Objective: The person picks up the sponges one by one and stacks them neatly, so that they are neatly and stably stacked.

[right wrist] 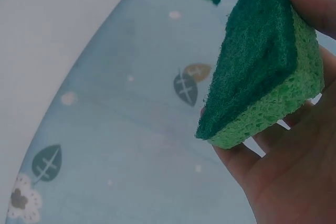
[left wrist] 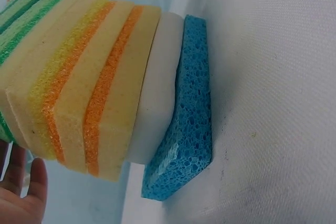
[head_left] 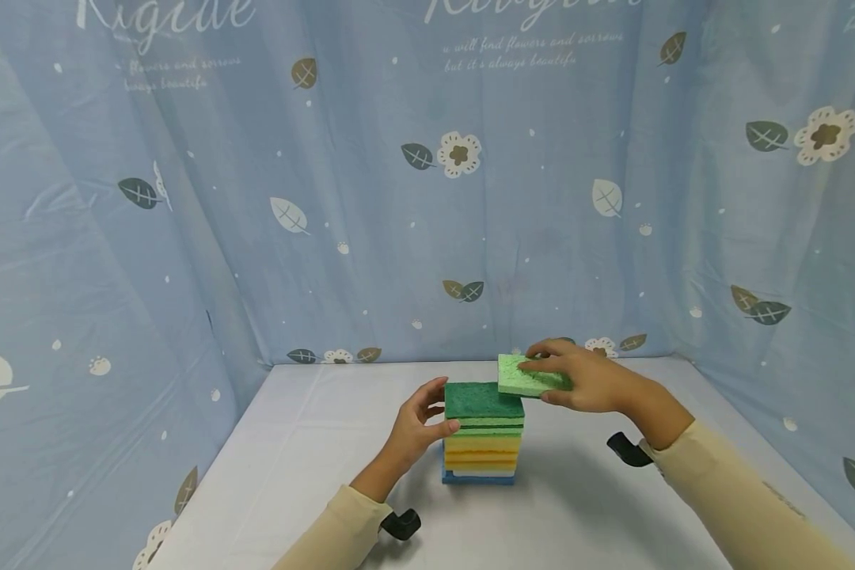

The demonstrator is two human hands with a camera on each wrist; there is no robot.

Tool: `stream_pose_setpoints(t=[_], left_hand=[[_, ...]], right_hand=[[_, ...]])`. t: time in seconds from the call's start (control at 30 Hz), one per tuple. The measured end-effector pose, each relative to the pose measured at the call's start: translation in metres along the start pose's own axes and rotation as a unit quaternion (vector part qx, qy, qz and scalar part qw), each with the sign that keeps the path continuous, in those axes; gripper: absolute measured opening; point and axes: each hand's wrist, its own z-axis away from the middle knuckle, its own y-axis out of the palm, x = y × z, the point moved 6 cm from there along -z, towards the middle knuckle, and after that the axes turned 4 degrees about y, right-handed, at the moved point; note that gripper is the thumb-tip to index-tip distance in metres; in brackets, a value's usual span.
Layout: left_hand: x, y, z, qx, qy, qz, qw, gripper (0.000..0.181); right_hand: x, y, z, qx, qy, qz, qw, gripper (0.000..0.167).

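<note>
A stack of sponges (head_left: 483, 447) stands upright in front of me, with a dark green scouring face on top. Its layers show green, yellow, cream and orange, then a white block (left wrist: 157, 87) above a blue sponge (left wrist: 191, 108) at the bottom. My left hand (head_left: 416, 423) is at the upper left side of the stack, thumb by the front corner, fingers loosely bent; contact is hard to tell. My right hand (head_left: 591, 376) grips a light green sponge (head_left: 523, 376) by its edges, just above the stack's right rear corner. Its dark green scouring side (right wrist: 252, 51) faces down.
The stack stands on a white table (head_left: 342, 396). A blue patterned curtain (head_left: 370, 214) hangs behind the table and along its sides. A black strap piece (head_left: 401, 524) sticks out at the left wrist, another black piece (head_left: 628, 450) at the right.
</note>
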Motion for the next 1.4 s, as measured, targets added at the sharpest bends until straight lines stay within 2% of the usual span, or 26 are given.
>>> stream_pose_setpoints(t=[0.33,0.6,0.83,1.1,1.4], left_hand=[[0.002,-0.001,0.001,-0.004,0.002,-0.001,1.0,0.07],[-0.004,0.0,-0.002,0.003,0.001,-0.003,1.0,0.066],[-0.002,0.001,0.0,0.009,-0.003,0.012,0.9999,0.063],[0.0,0.002,0.002,0.01,0.004,0.005,0.9999,0.061],[0.001,0.0,0.002,0.017,-0.006,0.008,0.9998,0.064]], right_hand=[[0.025,0.012,-0.019,0.029,-0.018,-0.008,0.9994,0.051],[0.041,0.012,-0.032,0.022,-0.044,-0.007,0.9988,0.05],[0.052,0.017,-0.04,0.023,-0.061,-0.016,0.9978,0.049],[0.056,0.024,-0.046,0.024,-0.073,-0.019,0.9969,0.049],[0.06,0.027,-0.048,0.025,-0.08,-0.019,0.9963,0.048]])
